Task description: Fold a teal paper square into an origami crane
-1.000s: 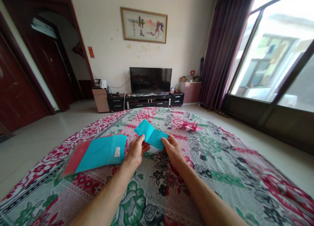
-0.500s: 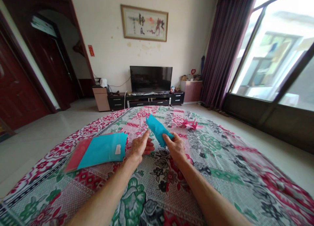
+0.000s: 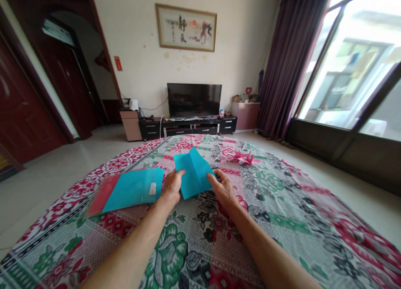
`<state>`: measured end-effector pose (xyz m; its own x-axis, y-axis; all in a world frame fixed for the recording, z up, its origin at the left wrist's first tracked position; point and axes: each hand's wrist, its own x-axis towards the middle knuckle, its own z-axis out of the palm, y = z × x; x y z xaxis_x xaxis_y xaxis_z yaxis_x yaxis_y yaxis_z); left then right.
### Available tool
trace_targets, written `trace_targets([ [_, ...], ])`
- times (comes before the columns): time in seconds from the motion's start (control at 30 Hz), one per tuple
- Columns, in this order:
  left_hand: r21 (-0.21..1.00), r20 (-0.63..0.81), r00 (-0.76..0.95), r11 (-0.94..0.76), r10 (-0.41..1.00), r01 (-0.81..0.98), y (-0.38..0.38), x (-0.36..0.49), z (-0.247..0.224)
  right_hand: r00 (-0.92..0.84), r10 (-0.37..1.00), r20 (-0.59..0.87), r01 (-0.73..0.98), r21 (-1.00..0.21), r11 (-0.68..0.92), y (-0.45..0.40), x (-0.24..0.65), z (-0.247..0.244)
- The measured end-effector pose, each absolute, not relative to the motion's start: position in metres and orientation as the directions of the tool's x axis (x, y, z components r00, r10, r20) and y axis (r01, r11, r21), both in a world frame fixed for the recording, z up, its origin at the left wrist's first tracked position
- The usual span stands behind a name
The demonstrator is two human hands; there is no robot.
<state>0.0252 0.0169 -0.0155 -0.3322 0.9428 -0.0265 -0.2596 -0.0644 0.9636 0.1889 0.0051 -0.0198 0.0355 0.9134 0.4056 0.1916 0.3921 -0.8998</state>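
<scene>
A blue sheet of paper [image 3: 194, 174] with a crease down its middle is held up over the patterned tablecloth. My left hand [image 3: 173, 184] pinches its left edge, thumb on top. On the opposite side, my right hand [image 3: 223, 186] grips the right edge between thumb and fingers. Left of my hands lies a clear packet of blue and red paper [image 3: 131, 191] with a small white label. Pink folded paper figures [image 3: 246, 157] rest on the cloth, beyond my right hand and to its right.
The round table [image 3: 269, 234] has a floral cloth spread over it. Past its far edge stand a television [image 3: 194, 100] on a low black cabinet, and side cabinets. A curtain and large window are at the right.
The blue paper has been opened out from a narrow folded shape into a wider sheet. My left hand, open and off the paper before, has closed on its left edge.
</scene>
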Motion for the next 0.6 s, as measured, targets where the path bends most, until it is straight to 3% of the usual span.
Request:
trace_targets([
  [0.27, 0.935, 0.006, -0.230, -0.087, 0.973, -0.344, 0.013, 0.021, -0.009, 0.107, 0.971, 0.214, -0.058, -0.974, 0.221, 0.022, 0.198, -0.032],
  [0.4, 0.939, 0.029, -0.202, -0.096, 0.979, -0.330, 0.012, 0.020, -0.006, -0.030, 0.983, 0.178, -0.208, -0.964, 0.168, 0.018, 0.205, -0.026],
  [0.6, 0.984, 0.140, -0.162, -0.155, 0.977, -0.083, 0.010, 0.017, -0.006, -0.276, 0.953, 0.125, -0.326, -0.945, 0.030, 0.016, 0.214, -0.018],
])
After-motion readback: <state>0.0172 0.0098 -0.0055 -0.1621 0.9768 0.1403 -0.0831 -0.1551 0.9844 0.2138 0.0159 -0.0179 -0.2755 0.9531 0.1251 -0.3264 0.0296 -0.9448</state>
